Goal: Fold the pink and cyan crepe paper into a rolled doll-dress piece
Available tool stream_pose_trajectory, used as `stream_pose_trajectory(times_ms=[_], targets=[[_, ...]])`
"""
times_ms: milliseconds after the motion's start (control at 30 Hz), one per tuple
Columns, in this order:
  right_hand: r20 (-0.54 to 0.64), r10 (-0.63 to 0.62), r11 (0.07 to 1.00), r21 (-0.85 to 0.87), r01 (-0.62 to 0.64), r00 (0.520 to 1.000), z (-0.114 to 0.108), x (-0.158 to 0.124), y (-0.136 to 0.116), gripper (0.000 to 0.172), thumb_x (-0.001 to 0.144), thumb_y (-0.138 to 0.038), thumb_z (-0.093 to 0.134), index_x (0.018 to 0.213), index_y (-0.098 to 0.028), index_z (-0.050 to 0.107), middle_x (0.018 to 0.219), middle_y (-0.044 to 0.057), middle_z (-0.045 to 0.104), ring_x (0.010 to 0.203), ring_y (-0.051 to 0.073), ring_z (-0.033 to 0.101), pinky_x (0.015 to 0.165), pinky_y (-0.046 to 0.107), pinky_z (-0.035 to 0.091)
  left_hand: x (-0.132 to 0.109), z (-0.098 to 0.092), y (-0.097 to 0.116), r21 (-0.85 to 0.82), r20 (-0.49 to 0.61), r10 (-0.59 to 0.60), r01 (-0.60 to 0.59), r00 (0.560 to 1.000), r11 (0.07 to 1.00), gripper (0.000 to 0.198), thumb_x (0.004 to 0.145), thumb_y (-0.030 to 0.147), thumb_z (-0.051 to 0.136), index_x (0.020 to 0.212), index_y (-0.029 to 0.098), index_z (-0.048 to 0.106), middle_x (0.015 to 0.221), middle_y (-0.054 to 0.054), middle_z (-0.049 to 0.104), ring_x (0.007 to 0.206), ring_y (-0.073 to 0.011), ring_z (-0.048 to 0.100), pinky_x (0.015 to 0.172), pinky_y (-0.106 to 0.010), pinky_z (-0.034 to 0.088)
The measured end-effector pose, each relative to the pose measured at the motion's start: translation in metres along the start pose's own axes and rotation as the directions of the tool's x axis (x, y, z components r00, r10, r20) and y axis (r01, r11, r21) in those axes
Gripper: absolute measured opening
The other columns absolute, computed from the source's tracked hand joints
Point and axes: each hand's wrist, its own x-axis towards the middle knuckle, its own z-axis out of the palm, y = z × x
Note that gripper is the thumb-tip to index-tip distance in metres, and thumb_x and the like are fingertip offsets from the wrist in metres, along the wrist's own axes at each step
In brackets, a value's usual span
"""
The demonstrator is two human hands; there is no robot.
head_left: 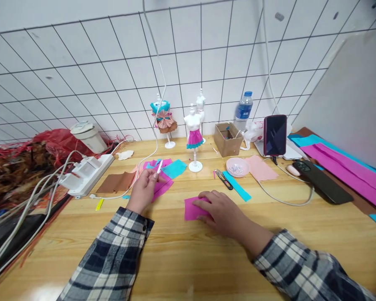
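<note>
Magenta cloth (190, 210) lies on the worktop (172, 255) where, from afar, I rest my right hand (221, 212), fingers apart, likely to steady it, while my left hand's (144, 187) grip clamps a white pen-like tool (159, 167), seemingly for control.

One label to read from where I stand: the water bottle by the wall.
On the clear bottle (247, 100) with the blue cap (248, 93), just behind the cardboard box (233, 147), there's a blue label (243, 111), and across it I can make out a pair of large white Chinese characters that look to me like 冰露, set side by side. They're small from here, so I'd not swear to every stroke. There seems to be finer marking around them on the same blue band, but it blurs too much for me to pick out a single word or number.
</note>
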Motion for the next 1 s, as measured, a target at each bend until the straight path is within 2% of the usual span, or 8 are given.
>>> stream_pose_trajectory(times_ms=[167,300,367,500,567,667,867,1000], targets=[[0.04,-0.057,0.998,0.041,0.056,0.998,0.002,-0.001,0.007,0.023,0.092,-0.027,0.056,0.112,-0.027,0.067,0.104,0.006,0.063,0.092,0.021,0.054,0.082,0.035,0.043,-0.007,0.008,0.007,-0.254,-0.071,-0.038,0.019,0.997,0.967,0.04,0.081,0.056,0.061,0.093,0.019,0.052,0.077,0.001,0.063,0.073,-0.0141,0.058,0.078,-0.028,0.046],[-0.084,-0.084,0.987,0.127,0.095,0.993,-0.001,-0.002,0.01,0.022,0.09,-0.027,0.059,0.111,-0.025,0.066,0.103,0.006,0.064,0.093,0.021,0.056,0.081,0.035,0.044,-0.026,0.024,0.02,-0.506,0.095,-0.074,0.112,0.993,0.855,0.034,0.08,0.047,0.068,0.096,0.019,0.056,0.071,0.003,0.06,0.068,-0.0113,0.055,0.078,-0.028,0.048],[-0.245,-0.015,0.978,0.199,0.065,0.969,-0.006,-0.002,0.008,0.017,0.093,-0.028,0.055,0.104,-0.022,0.066,0.096,0.006,0.066,0.089,0.021,0.057,0.08,0.035,0.045,-0.04,0.036,0.027,-0.468,0.154,-0.054,0.121,0.987,0.875,0.037,0.081,0.049,0.068,0.099,0.019,0.056,0.07,0.001,0.064,0.068,-0.0131,0.057,0.075,-0.028,0.048],[-0.519,0.197,0.93,0.367,0.009,0.832,-0.012,-0.002,-0.005,0.024,0.095,-0.033,0.049,0.112,-0.022,0.061,0.091,0.006,0.065,0.087,0.021,0.059,0.081,0.038,0.047,-0.067,0.055,0.036,-0.311,0.258,0.001,0.083,0.966,0.947,0.037,0.085,0.052,0.064,0.102,0.021,0.053,0.075,-0.003,0.07,0.073,-0.0175,0.062,0.075,-0.031,0.048],[-0.53,0.267,0.885,0.465,0.012,0.805,-0.012,-0.002,-0.012,0.036,0.095,-0.037,0.05,0.127,-0.022,0.052,0.098,0.007,0.065,0.086,0.02,0.059,0.079,0.038,0.049,-0.076,0.06,0.036,-0.276,0.307,0.027,0.062,0.951,0.959,0.034,0.087,0.051,0.061,0.102,0.022,0.053,0.079,-0.004,0.072,0.074,-0.018,0.063,0.076,-0.031,0.049],[-0.491,0.303,0.821,0.569,0.037,0.817,-0.011,-0.002,-0.017,0.049,0.093,-0.041,0.053,0.136,-0.021,0.044,0.109,0.009,0.066,0.088,0.02,0.059,0.077,0.035,0.051,-0.083,0.062,0.029,-0.227,0.36,0.061,0.024,0.931,0.974,0.028,0.09,0.048,0.058,0.102,0.023,0.054,0.086,-0.005,0.072,0.078,-0.0186,0.065,0.076,-0.031,0.05],[-0.522,0.217,0.851,0.516,0.102,0.825,-0.011,-0.003,-0.013,0.041,0.091,-0.036,0.058,0.13,-0.022,0.053,0.122,0.009,0.065,0.106,0.023,0.059,0.093,0.039,0.046,-0.082,0.06,0.024,-0.121,0.468,0.136,-0.09,0.873,0.989,0.02,0.095,0.039,0.049,0.107,0.026,0.058,0.085,-0.004,0.069,0.08,-0.0198,0.065,0.076,-0.031,0.049],[-0.51,0.248,0.84,0.537,0.079,0.824,-0.012,-0.005,-0.014,0.038,0.091,-0.036,0.058,0.126,-0.022,0.055,0.112,0.008,0.069,0.093,0.021,0.062,0.084,0.037,0.049,-0.079,0.059,0.031,0.042,0.528,0.239,-0.306,0.815,0.951,0.02,0.095,0.03,0.047,0.099,0.026,0.066,0.086,-0.005,0.07,0.082,-0.0212,0.064,0.077,-0.031,0.047]])
